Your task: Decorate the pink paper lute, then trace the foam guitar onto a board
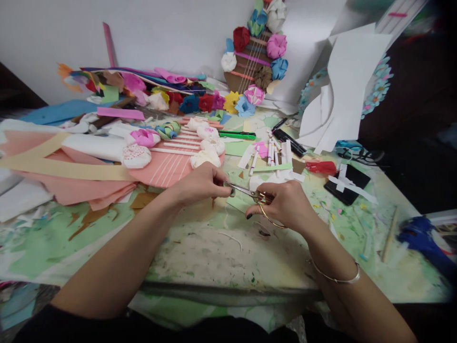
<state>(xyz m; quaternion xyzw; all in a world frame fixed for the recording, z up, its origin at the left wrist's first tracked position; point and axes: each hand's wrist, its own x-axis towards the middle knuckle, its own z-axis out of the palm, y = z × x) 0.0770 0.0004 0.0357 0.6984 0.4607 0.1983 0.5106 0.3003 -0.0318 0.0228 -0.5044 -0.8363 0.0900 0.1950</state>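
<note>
My right hand (285,202) is closed around the handles of a pair of scissors (243,189), with one gold-coloured handle loop hanging below the fingers. The blades point left, to the fingertips of my left hand (205,183). Thumb and fingers of that hand are pinched together at the blade tips; whatever they hold is too small or hidden to make out. Just beyond the left hand lies a pink paper guitar shape (167,164) with white string lines and crumpled paper flowers (136,156) along its edge.
Behind stands a brown guitar shape (246,62) with colourful flowers. Markers (270,152), a green cutter knife (237,135) and a black phone-like slab (348,186) lie beyond my hands. White cut-out sheets (348,81) lean at right; a blue glue gun (423,240) rests near the right edge.
</note>
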